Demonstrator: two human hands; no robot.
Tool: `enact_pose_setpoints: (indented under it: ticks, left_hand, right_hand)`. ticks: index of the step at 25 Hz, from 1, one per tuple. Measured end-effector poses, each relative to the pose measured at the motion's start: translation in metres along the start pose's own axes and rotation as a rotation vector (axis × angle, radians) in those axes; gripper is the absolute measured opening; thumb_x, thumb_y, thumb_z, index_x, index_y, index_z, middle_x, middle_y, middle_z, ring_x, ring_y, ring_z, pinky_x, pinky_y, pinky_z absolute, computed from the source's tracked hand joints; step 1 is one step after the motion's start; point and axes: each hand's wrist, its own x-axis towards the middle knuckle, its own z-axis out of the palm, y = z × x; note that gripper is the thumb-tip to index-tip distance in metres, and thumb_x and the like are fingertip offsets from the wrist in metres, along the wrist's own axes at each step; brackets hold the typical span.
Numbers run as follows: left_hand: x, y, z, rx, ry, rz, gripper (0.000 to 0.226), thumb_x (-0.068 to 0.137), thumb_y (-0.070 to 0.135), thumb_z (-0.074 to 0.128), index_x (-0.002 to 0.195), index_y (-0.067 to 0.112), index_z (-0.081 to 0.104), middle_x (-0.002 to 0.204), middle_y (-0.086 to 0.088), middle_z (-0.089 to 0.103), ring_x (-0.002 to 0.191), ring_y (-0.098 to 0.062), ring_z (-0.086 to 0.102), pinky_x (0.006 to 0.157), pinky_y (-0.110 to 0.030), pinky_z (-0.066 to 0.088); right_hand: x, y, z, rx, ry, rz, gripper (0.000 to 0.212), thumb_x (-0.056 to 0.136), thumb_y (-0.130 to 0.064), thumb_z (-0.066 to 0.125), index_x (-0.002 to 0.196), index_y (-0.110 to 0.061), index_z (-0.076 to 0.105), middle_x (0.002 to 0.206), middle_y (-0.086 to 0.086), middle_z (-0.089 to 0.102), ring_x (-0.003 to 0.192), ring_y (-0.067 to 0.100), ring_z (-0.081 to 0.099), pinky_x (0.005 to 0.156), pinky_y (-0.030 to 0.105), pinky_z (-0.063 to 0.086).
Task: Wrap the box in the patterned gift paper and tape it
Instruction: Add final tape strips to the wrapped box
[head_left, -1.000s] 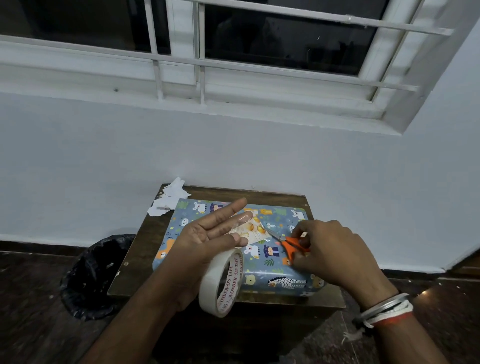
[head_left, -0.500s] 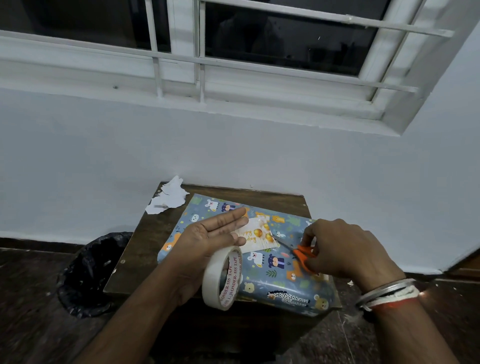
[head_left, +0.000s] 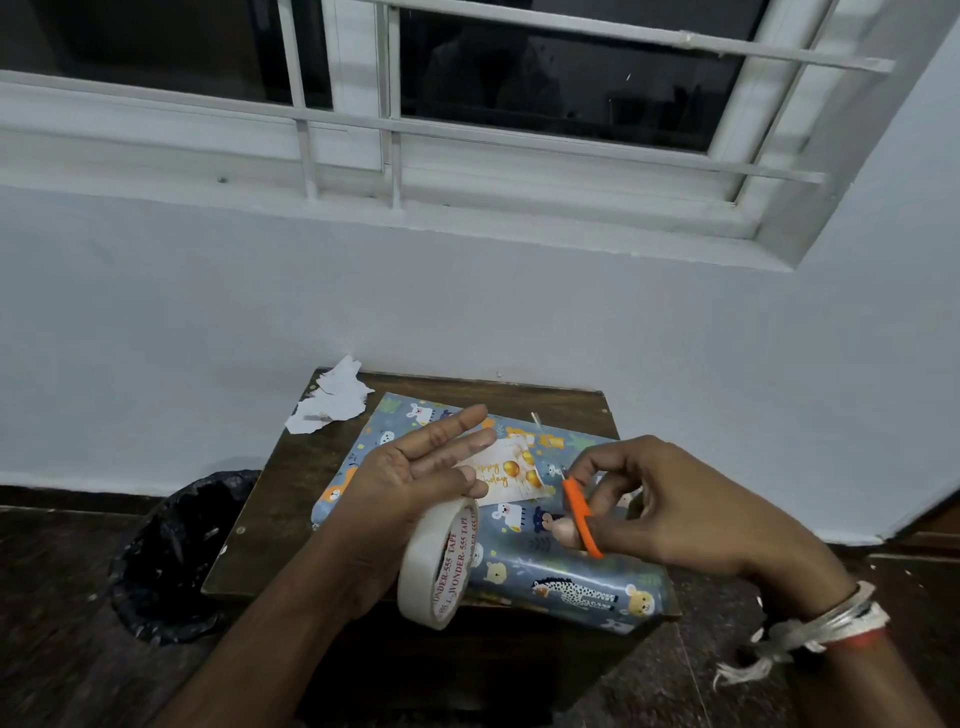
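The box (head_left: 571, 577), wrapped in blue paper with cartoon animals, lies skewed on a small dark wooden table (head_left: 291, 493), its near right corner past the table's front edge. A white birthday card with gold balloons (head_left: 511, 475) lies on top of it. My left hand (head_left: 415, 473) hovers over the card's left end with fingers straight, and a roll of white tape (head_left: 441, 561) hangs from its thumb. My right hand (head_left: 675, 509) grips small orange-handled scissors (head_left: 579, 514), held just right of the card, blades pointing at it.
Torn white paper scraps (head_left: 332, 397) lie on the table's far left corner. A bin lined with a black bag (head_left: 176, 551) stands on the floor to the left. The table stands against a white wall under a barred window.
The box has turned and slid toward the front right of the table. My right hand has lifted with the scissors. My left hand keeps the tape roll and stays over the card.
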Motion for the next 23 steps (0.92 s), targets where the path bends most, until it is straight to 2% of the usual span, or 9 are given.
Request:
enact_pose_setpoints:
  ticks: [3,8,10,13,16,19,21,23]
  left_hand:
    - [-0.005,0.003,-0.001,0.005,-0.035,0.030,0.042,0.092,-0.005,0.060,0.127,0.016,0.069,0.121,0.000,0.075,0.076,-0.007,0.070,0.069,-0.018,0.056]
    - [-0.008,0.005,-0.007,-0.008,-0.093,0.034,0.046,0.080,0.000,0.077,0.124,0.015,0.071,0.121,-0.002,0.075,0.076,-0.008,0.072,0.071,-0.018,0.057]
    - [-0.008,0.004,-0.008,-0.013,-0.104,0.033,0.046,0.077,0.006,0.073,0.122,0.014,0.073,0.122,-0.003,0.075,0.078,-0.010,0.072,0.071,-0.019,0.057]
    - [-0.008,0.004,-0.008,0.021,-0.118,0.020,0.044,0.081,0.000,0.077,0.122,0.013,0.072,0.122,-0.002,0.075,0.080,-0.011,0.073,0.072,-0.019,0.057]
    - [-0.009,0.006,-0.007,0.040,-0.122,-0.008,0.040,0.087,-0.003,0.065,0.122,0.013,0.072,0.120,-0.001,0.075,0.080,-0.012,0.074,0.073,-0.020,0.058]
    - [-0.009,0.006,-0.008,0.071,-0.116,-0.021,0.039,0.090,-0.006,0.064,0.123,0.014,0.072,0.120,-0.001,0.076,0.080,-0.012,0.074,0.073,-0.022,0.059]
    - [-0.008,0.007,-0.009,0.073,-0.105,-0.027,0.039,0.090,-0.006,0.064,0.122,0.015,0.073,0.119,-0.001,0.076,0.079,-0.013,0.074,0.074,-0.024,0.060]
    - [-0.008,0.006,-0.009,0.092,-0.114,-0.023,0.039,0.090,-0.006,0.065,0.122,0.015,0.073,0.119,0.000,0.076,0.080,-0.013,0.074,0.075,-0.025,0.060]
  right_hand:
    - [0.002,-0.003,0.010,0.213,-0.120,-0.107,0.025,0.085,-0.038,0.084,0.087,-0.016,0.071,0.070,0.004,0.073,0.054,0.007,0.050,0.056,0.019,0.039]
    - [0.008,0.007,0.015,0.312,-0.340,-0.126,0.018,0.092,-0.034,0.074,0.090,-0.016,0.072,0.075,0.007,0.074,0.053,0.014,0.049,0.051,0.023,0.037]
    - [0.011,0.007,0.017,0.322,-0.369,-0.129,0.023,0.092,-0.032,0.073,0.093,-0.010,0.071,0.075,0.007,0.074,0.054,0.015,0.048,0.052,0.026,0.036]
    - [0.014,0.004,0.020,0.337,-0.393,-0.152,0.026,0.092,-0.033,0.073,0.094,-0.007,0.069,0.074,0.004,0.074,0.059,0.024,0.048,0.057,0.036,0.034]
    - [0.016,0.001,0.021,0.347,-0.393,-0.143,0.027,0.092,-0.033,0.073,0.093,-0.006,0.070,0.073,0.005,0.073,0.059,0.028,0.044,0.055,0.035,0.033]
    - [0.013,0.004,0.016,0.331,-0.411,-0.129,0.033,0.091,-0.036,0.073,0.093,-0.004,0.069,0.075,0.007,0.073,0.059,0.034,0.048,0.055,0.044,0.036]
    - [0.010,0.007,0.012,0.320,-0.425,-0.116,0.037,0.090,-0.038,0.072,0.094,-0.002,0.068,0.075,0.006,0.073,0.059,0.026,0.050,0.055,0.037,0.036]
    - [0.009,0.007,0.013,0.314,-0.435,-0.112,0.033,0.089,-0.041,0.073,0.094,-0.009,0.070,0.076,0.006,0.074,0.063,0.029,0.053,0.058,0.040,0.038]
